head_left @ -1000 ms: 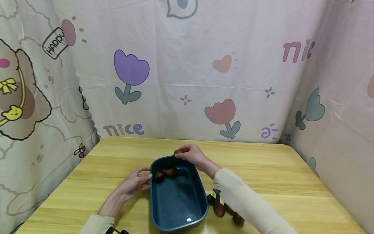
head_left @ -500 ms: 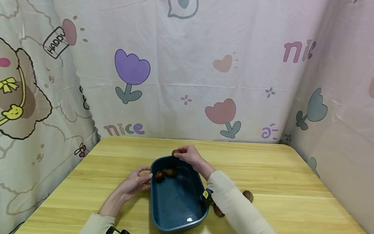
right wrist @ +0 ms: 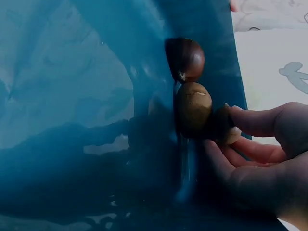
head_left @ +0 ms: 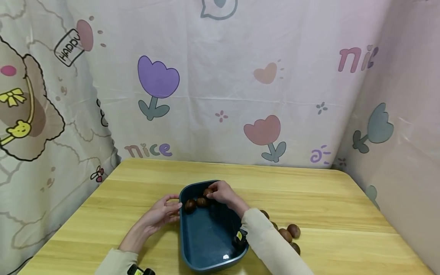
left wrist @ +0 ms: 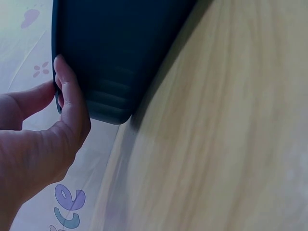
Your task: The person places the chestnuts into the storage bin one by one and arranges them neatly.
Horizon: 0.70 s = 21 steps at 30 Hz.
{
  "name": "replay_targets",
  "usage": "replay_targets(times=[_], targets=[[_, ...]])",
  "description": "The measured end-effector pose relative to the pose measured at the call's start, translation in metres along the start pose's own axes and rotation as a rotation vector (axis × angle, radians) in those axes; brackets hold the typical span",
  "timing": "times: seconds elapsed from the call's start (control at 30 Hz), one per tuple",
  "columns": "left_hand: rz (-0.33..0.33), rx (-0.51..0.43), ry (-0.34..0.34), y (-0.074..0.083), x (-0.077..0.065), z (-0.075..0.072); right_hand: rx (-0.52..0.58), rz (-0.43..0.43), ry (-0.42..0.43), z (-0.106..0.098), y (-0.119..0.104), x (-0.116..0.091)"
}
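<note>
A deep dark-blue rectangular box (head_left: 183, 240) stands on the wooden table. My left hand (head_left: 159, 214) grips its left rim near the far end; in the left wrist view the thumb and fingers (left wrist: 72, 98) pinch the rim from both sides. Inside the far end of the box, my right hand (head_left: 225, 193) pinches a brown chestnut (right wrist: 225, 126) between thumb and fingertips. Two more chestnuts lie in a row beside it, a glossy dark one (right wrist: 188, 60) by the left wall and a lighter-looking one (right wrist: 195, 109) right against the held one.
Several loose chestnuts, one of them a round brown chestnut (head_left: 293, 230), lie on the table (head_left: 343, 214) to the right of the box, partly behind the right sleeve (head_left: 268, 238). A printed cloth (head_left: 213, 76) hangs behind the table and along both sides.
My right hand has brought the chestnut from above the far rim down into the box, beside the other two. The left hand keeps its grip. More table chestnuts show past the sleeve.
</note>
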<state>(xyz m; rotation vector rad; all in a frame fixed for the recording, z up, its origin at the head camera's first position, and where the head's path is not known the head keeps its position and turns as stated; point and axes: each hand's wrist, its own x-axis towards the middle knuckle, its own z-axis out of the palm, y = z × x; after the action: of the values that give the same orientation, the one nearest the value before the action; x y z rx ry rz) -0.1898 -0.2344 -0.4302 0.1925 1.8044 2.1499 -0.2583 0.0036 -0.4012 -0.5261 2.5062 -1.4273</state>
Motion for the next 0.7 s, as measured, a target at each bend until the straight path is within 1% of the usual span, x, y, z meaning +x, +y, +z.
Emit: replay_targets(times=[0.1,0.2,0.47,0.63,0.7], targets=[[0.005,-0.013,0.002,0.0016,0.0002,0.0011,-0.026,0.003,0.028,0.0,-0.0007,-0.0002],[0.008,-0.019,0.004,0.0027,-0.0001,0.0012,-0.043,0.003,0.037,-0.0003,-0.0023,-0.0004],[0.006,-0.012,0.006,0.001,0.0006,0.0006,-0.125,-0.034,0.054,0.0009,-0.003,-0.0023],[0.002,-0.008,0.007,-0.0012,0.0019,0.0,-0.2,-0.031,0.039,0.0012,-0.0057,-0.0038],[0.002,-0.006,0.006,-0.0017,0.002,-0.0002,-0.224,-0.042,0.033,0.0002,-0.0067,-0.0045]])
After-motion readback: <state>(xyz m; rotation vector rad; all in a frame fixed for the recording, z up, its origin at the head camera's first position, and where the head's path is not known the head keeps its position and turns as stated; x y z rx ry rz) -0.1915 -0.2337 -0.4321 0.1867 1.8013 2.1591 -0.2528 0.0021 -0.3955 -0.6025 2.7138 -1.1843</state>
